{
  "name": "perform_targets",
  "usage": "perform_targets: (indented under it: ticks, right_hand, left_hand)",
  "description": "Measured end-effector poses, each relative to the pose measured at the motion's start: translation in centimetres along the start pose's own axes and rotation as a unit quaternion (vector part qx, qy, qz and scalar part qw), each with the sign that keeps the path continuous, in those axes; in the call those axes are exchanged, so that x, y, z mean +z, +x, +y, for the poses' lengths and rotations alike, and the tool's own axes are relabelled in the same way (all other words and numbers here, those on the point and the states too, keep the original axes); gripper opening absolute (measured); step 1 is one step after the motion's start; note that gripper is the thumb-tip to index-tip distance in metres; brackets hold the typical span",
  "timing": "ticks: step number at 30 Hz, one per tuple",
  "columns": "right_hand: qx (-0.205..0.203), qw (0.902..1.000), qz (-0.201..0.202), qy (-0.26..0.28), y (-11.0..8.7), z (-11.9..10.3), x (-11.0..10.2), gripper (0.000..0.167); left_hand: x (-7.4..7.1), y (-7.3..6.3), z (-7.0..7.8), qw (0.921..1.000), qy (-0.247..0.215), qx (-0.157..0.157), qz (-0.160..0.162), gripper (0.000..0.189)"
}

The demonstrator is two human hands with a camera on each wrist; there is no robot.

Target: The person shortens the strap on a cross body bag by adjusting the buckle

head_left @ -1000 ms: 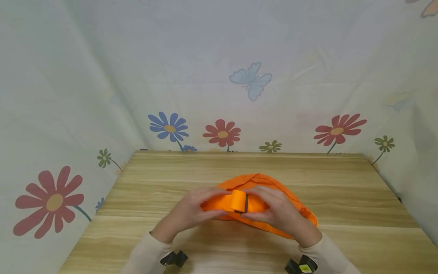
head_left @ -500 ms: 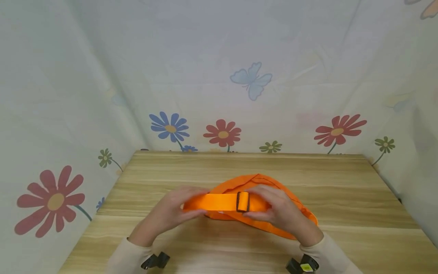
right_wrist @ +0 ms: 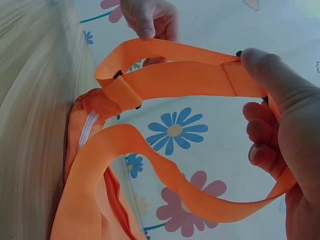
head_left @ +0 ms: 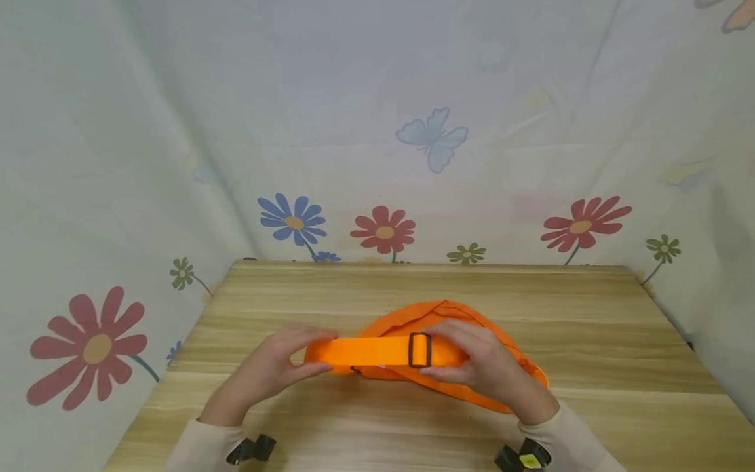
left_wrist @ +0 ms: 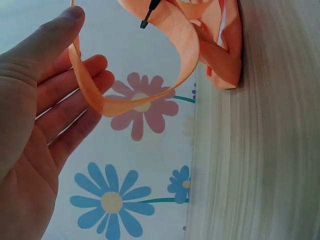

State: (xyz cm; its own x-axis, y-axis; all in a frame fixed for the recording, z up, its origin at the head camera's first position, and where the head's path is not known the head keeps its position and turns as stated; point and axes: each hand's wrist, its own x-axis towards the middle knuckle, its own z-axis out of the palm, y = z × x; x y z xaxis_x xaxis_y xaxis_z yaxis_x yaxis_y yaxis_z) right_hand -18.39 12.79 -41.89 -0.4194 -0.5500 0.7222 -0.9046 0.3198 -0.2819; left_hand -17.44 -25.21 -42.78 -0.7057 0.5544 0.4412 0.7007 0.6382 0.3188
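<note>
An orange cloth bag [head_left: 401, 318] lies on the table, its webbing strap [head_left: 371, 352] raised above it. My left hand [head_left: 274, 360] pinches the strap near its bent left end, thumb on one side and fingertips on the other. Looping down from that thumb, the strap [left_wrist: 182, 45] fills the left wrist view. Beside a dark slide buckle [head_left: 412, 351], my right hand [head_left: 486, 360] grips the strap between thumb and fingers. A second dark buckle [right_wrist: 118, 74] sits lower on the strap in the right wrist view, close to a white zipper [right_wrist: 89, 130] on the bag.
The wood-grain table [head_left: 295, 295] extends around the bag on all sides. Behind it and at both sides hangs a pale curtain [head_left: 330, 98] printed with flowers and a butterfly. Dark wrist devices [head_left: 251, 450] sit at the sleeves.
My left hand has moved left along the strap, drawing the loop out into a longer straight stretch. The right hand and the bag have stayed almost in place; the buckle now faces up.
</note>
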Motion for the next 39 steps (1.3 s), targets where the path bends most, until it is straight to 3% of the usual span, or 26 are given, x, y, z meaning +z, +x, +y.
perform_targets:
  ticks: [4, 7, 11, 15, 19, 25, 31, 39]
  right_hand:
    - [0.014, 0.9999, -0.002, -0.008, -0.1, 0.0, -0.1, 0.05]
    - [0.015, 0.9999, 0.001, -0.008, -0.1, 0.0, -0.2, 0.049]
    - [0.009, 0.9999, 0.006, -0.011, 0.0, -0.1, 0.0, 0.049]
    - [0.013, 0.9997, 0.007, -0.018, 0.0, -0.3, 0.2, 0.05]
    - [0.024, 0.9996, 0.002, -0.012, 0.0, -0.5, 0.2, 0.05]
    - [0.032, 0.9988, -0.031, -0.02, -0.3, -0.4, -0.5, 0.056]
    - [0.059, 0.9957, -0.056, -0.044, -1.0, 0.0, -1.6, 0.052]
    - [0.026, 0.9996, -0.005, -0.01, -1.1, 0.0, -1.3, 0.039]
  left_hand:
    - [0.2, 0.1, 0.2, 0.9989, 0.012, -0.035, -0.03, 0.052]
    - [0.6, 0.9, 1.3, 0.9981, 0.004, -0.044, -0.043, 0.059]
    - [1.9, 3.0, 3.8, 0.9966, -0.067, -0.026, -0.041, 0.067]
    - [3.7, 5.2, 6.1, 0.9878, -0.145, -0.015, -0.055, 0.069]
    - [5.0, 6.3, 7.4, 0.9818, -0.181, -0.011, -0.056, 0.06]
    - [5.0, 6.3, 7.3, 0.9796, -0.199, -0.005, -0.025, 0.046]
    - [4.5, 5.8, 6.7, 0.9803, -0.193, -0.025, -0.034, 0.047]
    - [4.9, 6.0, 6.9, 0.9722, -0.212, -0.077, -0.063, 0.061]
